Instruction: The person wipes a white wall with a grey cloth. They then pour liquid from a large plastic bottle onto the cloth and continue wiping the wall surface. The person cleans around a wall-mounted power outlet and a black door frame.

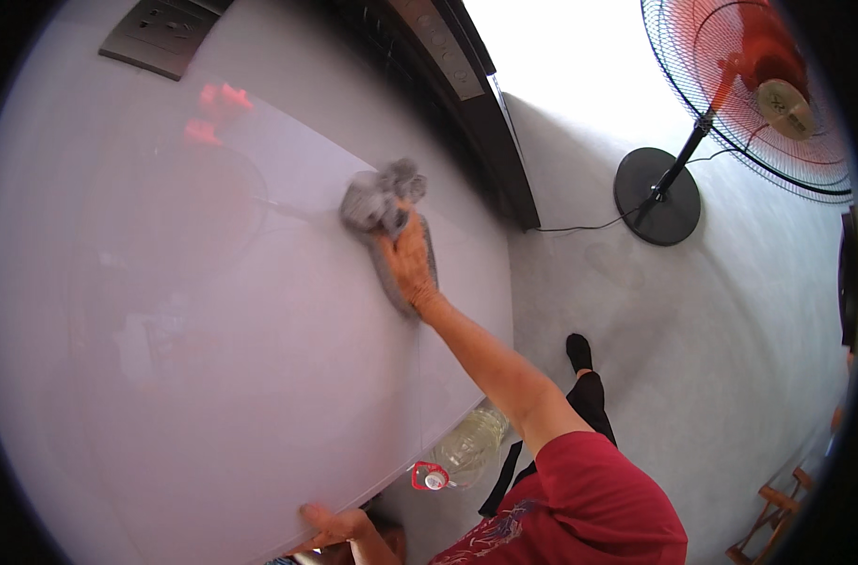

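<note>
My right hand (408, 256) is closed on a crumpled grey cloth (372, 202), pressing it against a glossy white flat surface (240, 348). Part of the cloth bunches up past my fingers and another part trails beneath the palm toward the wrist. The hand and cloth are slightly blurred. Down at the surface's near edge, my left hand (333, 525) rests with thumb and fingers apart and nothing held in it. Some of its fingers are hard to make out.
Beyond the surface stands a long dark unit (448, 66). A grey socket plate (161, 36) is at the far left. A big clear bottle of yellowish liquid (476, 443) with a red handle stands below the near edge. On the floor at right is a fan (657, 196) with its cord.
</note>
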A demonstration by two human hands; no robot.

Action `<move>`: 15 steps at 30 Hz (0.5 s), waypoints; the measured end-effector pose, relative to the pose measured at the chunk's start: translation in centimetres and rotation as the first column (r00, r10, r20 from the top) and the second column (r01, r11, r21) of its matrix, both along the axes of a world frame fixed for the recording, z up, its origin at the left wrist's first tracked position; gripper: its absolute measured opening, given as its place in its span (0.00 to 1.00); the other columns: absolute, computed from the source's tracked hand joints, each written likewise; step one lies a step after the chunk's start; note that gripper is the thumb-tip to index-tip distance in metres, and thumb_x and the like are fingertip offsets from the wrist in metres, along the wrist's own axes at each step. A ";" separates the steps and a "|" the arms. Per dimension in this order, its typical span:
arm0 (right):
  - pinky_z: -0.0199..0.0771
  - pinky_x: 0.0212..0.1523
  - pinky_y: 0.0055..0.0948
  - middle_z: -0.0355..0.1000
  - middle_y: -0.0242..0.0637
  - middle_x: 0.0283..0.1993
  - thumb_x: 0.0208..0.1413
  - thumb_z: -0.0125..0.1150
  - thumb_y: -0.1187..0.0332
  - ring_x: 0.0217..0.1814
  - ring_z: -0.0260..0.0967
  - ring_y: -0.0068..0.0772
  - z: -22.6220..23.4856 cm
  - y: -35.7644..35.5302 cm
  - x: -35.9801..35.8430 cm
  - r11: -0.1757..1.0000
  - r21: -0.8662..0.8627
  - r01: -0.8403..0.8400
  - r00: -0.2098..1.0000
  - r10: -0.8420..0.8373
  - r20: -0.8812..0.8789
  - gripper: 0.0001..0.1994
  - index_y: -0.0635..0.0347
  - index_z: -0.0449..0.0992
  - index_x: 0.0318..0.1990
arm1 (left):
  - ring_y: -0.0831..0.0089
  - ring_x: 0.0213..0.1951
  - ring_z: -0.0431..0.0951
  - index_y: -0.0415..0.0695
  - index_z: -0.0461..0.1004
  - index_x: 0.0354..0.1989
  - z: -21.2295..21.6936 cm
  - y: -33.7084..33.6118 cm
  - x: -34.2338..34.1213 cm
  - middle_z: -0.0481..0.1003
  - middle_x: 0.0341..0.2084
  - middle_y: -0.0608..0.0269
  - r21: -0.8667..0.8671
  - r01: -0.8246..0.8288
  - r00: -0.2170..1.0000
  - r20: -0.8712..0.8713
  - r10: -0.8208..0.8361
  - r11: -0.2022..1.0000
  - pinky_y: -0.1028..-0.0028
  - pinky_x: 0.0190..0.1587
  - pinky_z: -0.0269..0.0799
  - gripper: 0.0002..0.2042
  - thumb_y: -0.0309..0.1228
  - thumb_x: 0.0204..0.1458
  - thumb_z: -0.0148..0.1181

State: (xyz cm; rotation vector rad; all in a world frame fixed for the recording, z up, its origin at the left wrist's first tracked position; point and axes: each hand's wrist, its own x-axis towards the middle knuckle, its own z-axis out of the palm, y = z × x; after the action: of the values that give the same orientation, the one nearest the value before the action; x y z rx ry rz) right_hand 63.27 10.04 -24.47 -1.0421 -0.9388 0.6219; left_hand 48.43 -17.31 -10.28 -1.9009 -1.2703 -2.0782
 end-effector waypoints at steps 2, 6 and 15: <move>0.49 0.66 0.40 0.56 0.54 0.63 0.59 0.52 0.64 0.66 0.51 0.54 -3.3 2.5 -0.4 0.992 -0.124 0.021 0.996 -0.033 -0.089 0.26 0.63 0.56 0.63 | 0.53 0.47 0.69 0.44 0.43 0.64 0.0 -0.1 0.5 0.59 0.53 0.39 -0.016 -0.057 0.998 -0.009 0.057 0.998 0.55 0.44 0.74 0.33 0.30 0.50 0.52; 0.49 0.65 0.38 0.56 0.56 0.63 0.61 0.49 0.59 0.67 0.51 0.53 -16.6 8.6 2.8 0.890 -0.349 0.292 0.952 -0.307 0.013 0.27 0.67 0.55 0.63 | 0.53 0.47 0.69 0.43 0.44 0.63 -0.7 2.0 1.2 0.60 0.52 0.39 -0.058 -0.108 0.994 -0.020 0.107 0.992 0.56 0.44 0.74 0.33 0.30 0.50 0.52; 0.52 0.62 0.38 0.61 0.54 0.59 0.63 0.44 0.53 0.62 0.56 0.54 -22.4 -3.9 -2.0 0.719 -0.694 -0.030 0.917 -0.257 -0.306 0.27 0.67 0.60 0.59 | 0.54 0.46 0.69 0.41 0.45 0.62 -1.2 0.0 -0.3 0.60 0.51 0.39 -0.062 -0.350 0.934 -0.103 0.343 0.934 0.56 0.43 0.74 0.32 0.30 0.50 0.52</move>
State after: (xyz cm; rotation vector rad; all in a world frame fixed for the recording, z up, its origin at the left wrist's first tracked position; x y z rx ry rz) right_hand 61.26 6.09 -46.88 -1.5561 -0.2610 1.0719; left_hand 48.11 -17.34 -11.44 -1.6289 -1.5559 -1.7689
